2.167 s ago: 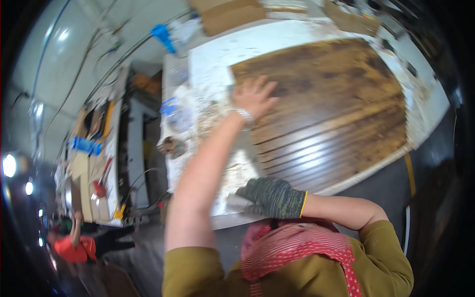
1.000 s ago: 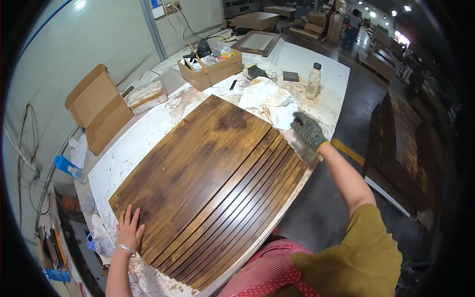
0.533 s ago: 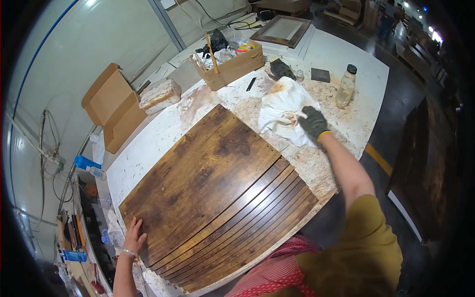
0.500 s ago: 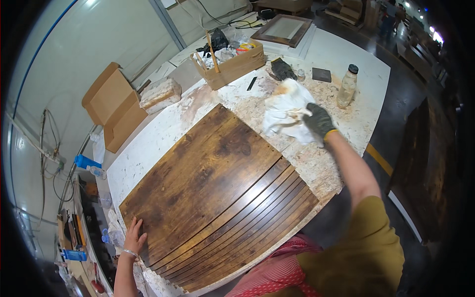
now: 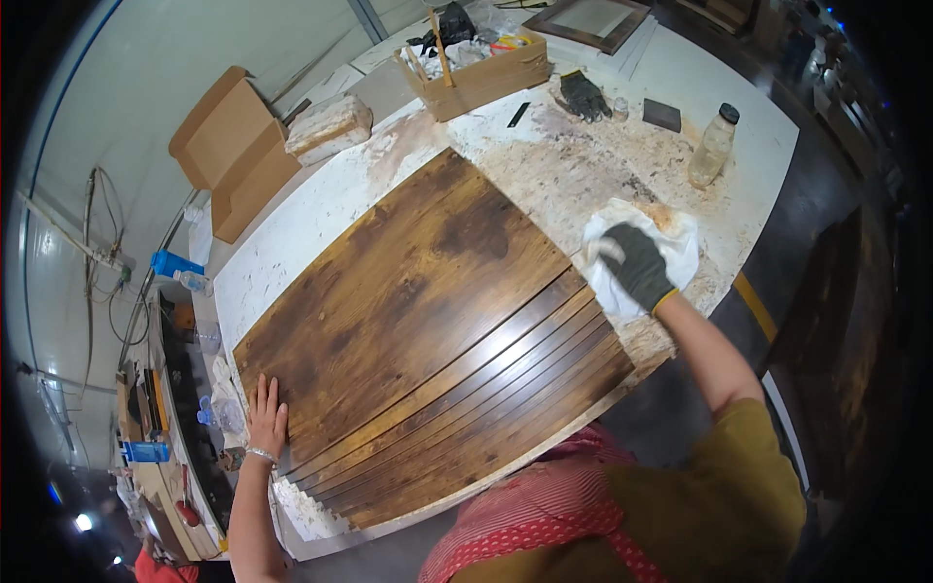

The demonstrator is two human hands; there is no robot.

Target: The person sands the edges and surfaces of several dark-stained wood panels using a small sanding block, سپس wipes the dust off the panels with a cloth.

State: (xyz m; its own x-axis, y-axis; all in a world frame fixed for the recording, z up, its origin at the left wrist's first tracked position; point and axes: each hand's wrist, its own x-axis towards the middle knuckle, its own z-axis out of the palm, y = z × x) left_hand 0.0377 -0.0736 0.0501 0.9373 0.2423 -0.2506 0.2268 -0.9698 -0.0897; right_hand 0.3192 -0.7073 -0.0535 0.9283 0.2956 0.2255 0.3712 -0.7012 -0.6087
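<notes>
Our right hand, in a dark glove with a yellow cuff edge, is clamped on a white cloth, its fingers curled over the bunched fabric. The cloth, brown-stained at its far edge, sits just beside the right end of a brown wooden panel; we cannot tell whether the two touch. Our left hand, bare and with a bracelet at the wrist, lies on the panel's left end, palm down, fingers slightly apart and gripping nothing. The panel lies in front of us on a white table, with narrow parallel strips along its near side. Beyond the cloth we have a clear bottle with a black cap, standing near a flat dark block, a small jar and a loose dark glove. Farther left come a black strip and a cardboard box filled with bags and bits, then a wrapped block beside an open carton.
</notes>
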